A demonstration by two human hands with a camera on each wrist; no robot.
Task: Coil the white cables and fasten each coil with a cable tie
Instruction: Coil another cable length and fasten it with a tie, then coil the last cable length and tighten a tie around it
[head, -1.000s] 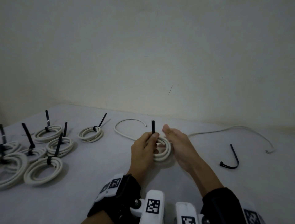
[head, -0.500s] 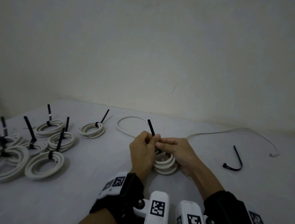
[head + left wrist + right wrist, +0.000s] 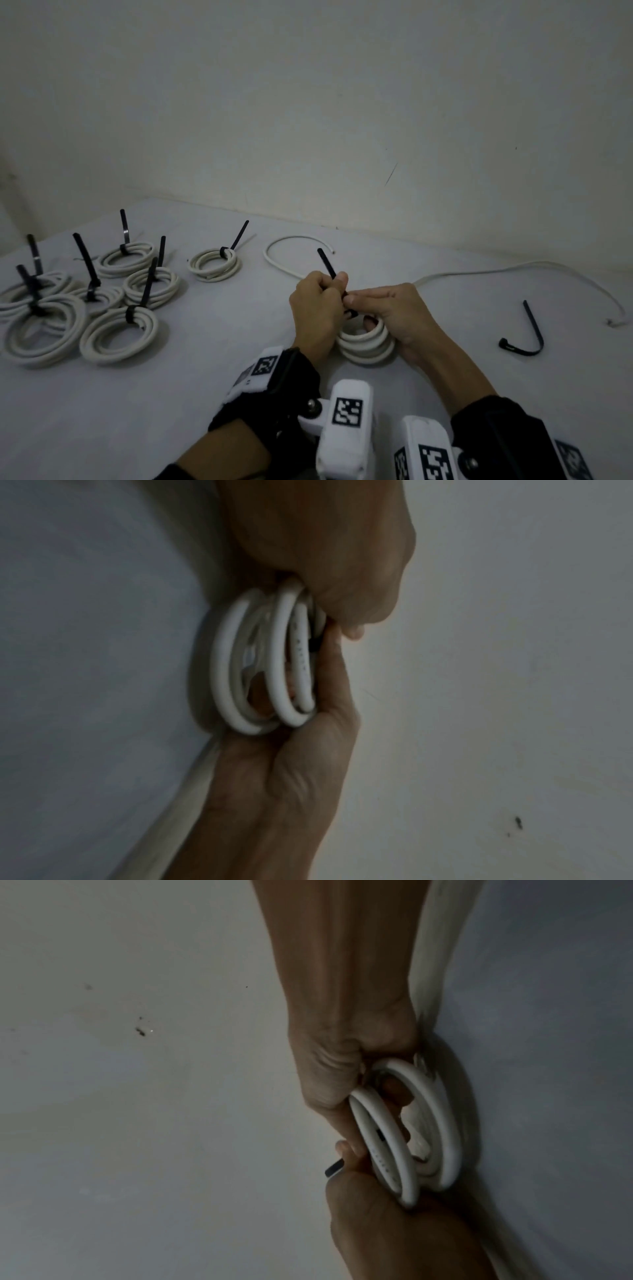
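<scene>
On the grey tabletop point(image 3: 171, 411) a small white cable coil point(image 3: 366, 344) of a few turns stands between my hands. A black cable tie point(image 3: 327, 265) wraps its far side, its tail pointing up and left. My left hand point(image 3: 334, 289) pinches that tail just above the coil. My right hand point(image 3: 356, 303) grips the coil, thumb and forefinger at the tie's head, other fingers curled inside the loops. The left wrist view shows the coil point(image 3: 260, 664) edge-on, with a bit of the tie point(image 3: 313, 645). In the right wrist view the tie's tip point(image 3: 334, 1168) pokes out beside the coil point(image 3: 394, 1150).
Several tied coils point(image 3: 120, 332) with upright black ties lie at the left, one more point(image 3: 215, 269) nearer the middle. A loose white cable point(image 3: 513, 270) trails to the right, a short cable arc point(image 3: 277, 258) behind my hands. A spare bent black tie point(image 3: 529, 330) lies at the right.
One second ago my right hand lay open beside the coil; it has since closed on the coil and the tie's head. The tie's tail now leans left.
</scene>
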